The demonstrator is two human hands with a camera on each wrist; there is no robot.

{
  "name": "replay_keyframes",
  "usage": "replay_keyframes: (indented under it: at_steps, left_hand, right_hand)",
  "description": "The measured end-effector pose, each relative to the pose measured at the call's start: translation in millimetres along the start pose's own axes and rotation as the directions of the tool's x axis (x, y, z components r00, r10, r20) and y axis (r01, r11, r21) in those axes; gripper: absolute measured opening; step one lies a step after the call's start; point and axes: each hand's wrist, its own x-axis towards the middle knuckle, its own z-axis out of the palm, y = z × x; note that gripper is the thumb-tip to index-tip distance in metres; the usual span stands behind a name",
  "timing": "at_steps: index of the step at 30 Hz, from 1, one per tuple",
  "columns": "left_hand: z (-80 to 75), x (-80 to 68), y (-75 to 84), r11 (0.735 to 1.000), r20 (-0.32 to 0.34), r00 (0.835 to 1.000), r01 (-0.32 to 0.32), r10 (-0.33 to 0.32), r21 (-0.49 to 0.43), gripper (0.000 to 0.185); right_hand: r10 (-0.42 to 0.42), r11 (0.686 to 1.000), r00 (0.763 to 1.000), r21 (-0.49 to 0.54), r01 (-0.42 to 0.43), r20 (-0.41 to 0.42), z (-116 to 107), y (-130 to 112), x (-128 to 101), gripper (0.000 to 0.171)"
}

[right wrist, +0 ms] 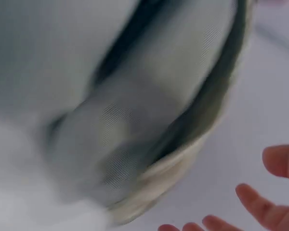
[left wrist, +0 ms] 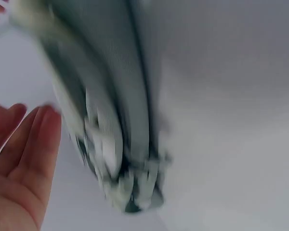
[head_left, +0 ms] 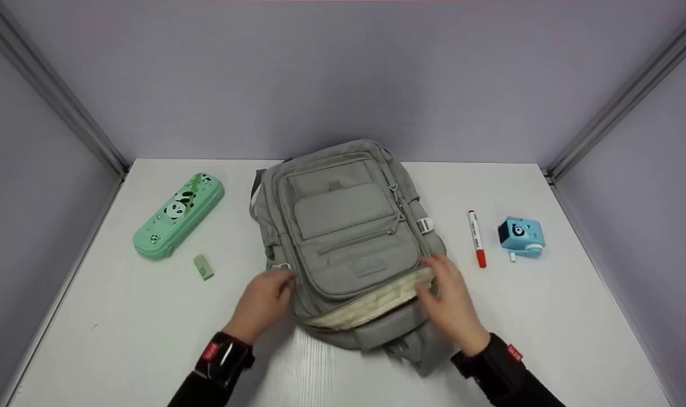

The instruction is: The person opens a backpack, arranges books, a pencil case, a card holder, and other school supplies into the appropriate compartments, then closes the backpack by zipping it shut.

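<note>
A grey backpack (head_left: 346, 237) is flanked by a left hand (head_left: 264, 302) and right hand (head_left: 450, 299), fingers loosely spread, nothing pinched. A red marker (head_left: 477, 238) is laid right of the backpack.

Grey-green fabric backpack (head_left: 348, 237) with cream lining showing at the open zip; mint-green oblong pencil case (head_left: 178, 216) printed with black-and-white pandas; pale green small eraser (head_left: 203, 267); red-and-white marker pen (head_left: 477, 238); light blue boxy sharpener (head_left: 521, 235) with panda face; white table (head_left: 139, 328); lilac walls (head_left: 343, 73); black wrist straps with red tags.

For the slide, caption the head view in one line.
Both hands, left hand and right hand, at the open mouth of a grey backpack on a white table.
</note>
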Motion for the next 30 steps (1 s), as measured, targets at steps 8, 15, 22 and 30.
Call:
replay_keyframes:
  at_steps: [8,15,22,30]
  left_hand:
    - [-7.0,44.8,-42.7,0.971,0.021,0.996,0.082,-0.089,0.223,0.046]
    - [7.8,43.1,-52.0,0.932,0.077,0.985,0.121,-0.156,0.343,0.053]
    - [7.1,31.9,-45.4,0.913,0.029,0.995,0.076,-0.096,0.401,0.050]
    - [11.1,9.9,-25.8,0.922,0.049,0.997,0.029,-0.053,0.386,0.053]
  right_hand:
    - [-0.369,0.887,0.814,-0.091,0.453,0.448,42,-45,-48,0.059]
    - [-0.280,0.892,0.810,-0.173,0.418,0.515,47,-29,-54,0.047]
    - [-0.185,0.910,0.824,-0.223,0.349,0.535,39,-15,-49,0.048]
    - [-0.038,0.960,0.863,-0.221,0.171,0.505,22,8,-41,0.045]
